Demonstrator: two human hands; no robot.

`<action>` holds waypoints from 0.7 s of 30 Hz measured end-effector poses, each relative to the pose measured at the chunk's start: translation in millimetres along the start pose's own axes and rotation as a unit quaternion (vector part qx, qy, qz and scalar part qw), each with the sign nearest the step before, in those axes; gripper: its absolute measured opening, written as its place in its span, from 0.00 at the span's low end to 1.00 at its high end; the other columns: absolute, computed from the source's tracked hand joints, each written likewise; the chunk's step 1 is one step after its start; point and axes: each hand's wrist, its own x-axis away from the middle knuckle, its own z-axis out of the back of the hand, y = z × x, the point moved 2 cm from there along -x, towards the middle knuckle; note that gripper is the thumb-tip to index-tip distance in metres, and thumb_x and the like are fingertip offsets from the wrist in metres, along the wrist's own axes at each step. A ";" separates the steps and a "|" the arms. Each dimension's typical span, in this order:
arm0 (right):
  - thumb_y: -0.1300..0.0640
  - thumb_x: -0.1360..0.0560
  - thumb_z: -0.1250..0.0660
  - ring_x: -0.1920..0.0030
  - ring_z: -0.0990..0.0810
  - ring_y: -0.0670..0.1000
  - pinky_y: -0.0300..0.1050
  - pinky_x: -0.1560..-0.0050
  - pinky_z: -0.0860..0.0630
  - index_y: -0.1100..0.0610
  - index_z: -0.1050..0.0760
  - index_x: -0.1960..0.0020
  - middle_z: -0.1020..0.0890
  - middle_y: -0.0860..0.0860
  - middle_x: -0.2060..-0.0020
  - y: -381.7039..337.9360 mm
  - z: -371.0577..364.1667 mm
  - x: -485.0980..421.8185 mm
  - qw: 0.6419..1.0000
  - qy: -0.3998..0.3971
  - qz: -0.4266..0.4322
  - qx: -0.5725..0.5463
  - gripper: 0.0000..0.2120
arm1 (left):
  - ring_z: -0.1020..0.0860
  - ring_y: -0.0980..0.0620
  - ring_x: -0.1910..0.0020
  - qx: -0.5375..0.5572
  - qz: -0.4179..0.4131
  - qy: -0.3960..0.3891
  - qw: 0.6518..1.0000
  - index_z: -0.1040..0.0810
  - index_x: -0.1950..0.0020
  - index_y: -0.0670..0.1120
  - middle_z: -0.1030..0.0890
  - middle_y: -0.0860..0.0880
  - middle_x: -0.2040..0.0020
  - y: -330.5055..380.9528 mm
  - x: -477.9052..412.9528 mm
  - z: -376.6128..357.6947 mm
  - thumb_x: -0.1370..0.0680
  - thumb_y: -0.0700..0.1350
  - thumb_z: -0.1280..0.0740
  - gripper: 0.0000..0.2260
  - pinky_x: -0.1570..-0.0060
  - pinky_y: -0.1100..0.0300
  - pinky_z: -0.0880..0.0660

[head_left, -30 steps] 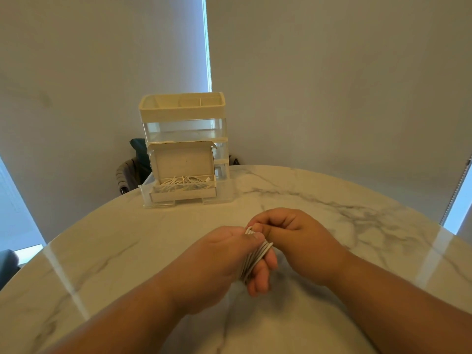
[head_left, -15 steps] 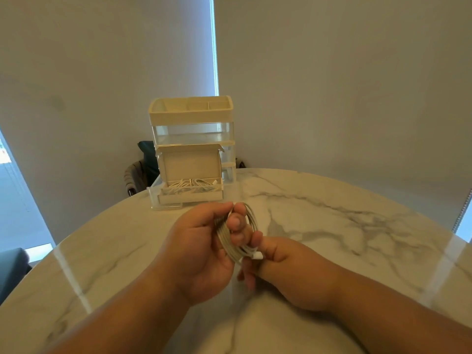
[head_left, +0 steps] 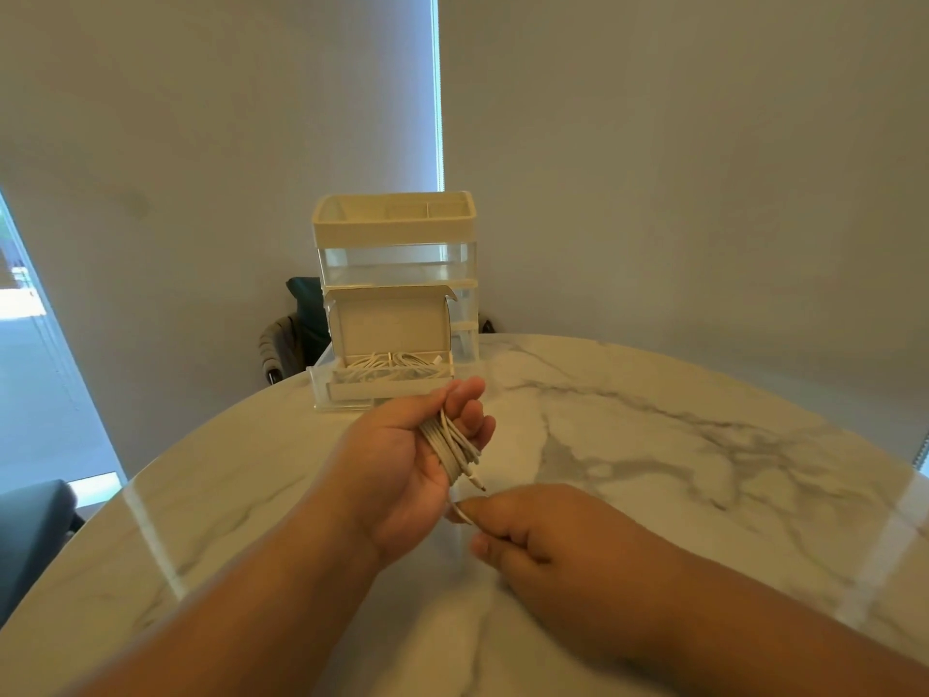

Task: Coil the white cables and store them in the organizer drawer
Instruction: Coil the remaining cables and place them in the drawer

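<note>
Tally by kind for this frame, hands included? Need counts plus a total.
Bare hands: 2 (left hand, right hand)
Coiled white cable, held: 1
Cream and clear plastic organizer: 1
Open cream cardboard box: 1
White cables piled in box: count unclear
White marble round table: 1
Total: 6, plus the pile.

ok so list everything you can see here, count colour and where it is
coiled cable: 1, white, in the left palm, loose end trailing down
organizer: 1, cream and clear, far side of table, bottom drawer pulled out
stored cables: several, white, in that drawer
table: 1, white marble with grey veins
chair: 1, dark, behind the organizer
left hand: 1, fingers curled round the coil
right hand: 1, pinches the cable's loose end below the coil
</note>
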 end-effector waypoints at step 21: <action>0.50 0.20 0.40 0.58 0.25 0.44 0.41 0.57 0.29 0.53 0.23 0.52 0.22 0.46 0.61 0.9 2.3 0.8 0.998 0.018 -0.027 0.058 0.10 | 0.16 0.49 0.65 0.052 0.013 0.110 0.993 0.28 0.50 0.36 0.15 0.39 0.56 13.5 -7.0 9.9 0.18 0.35 0.46 0.08 0.49 0.50 0.22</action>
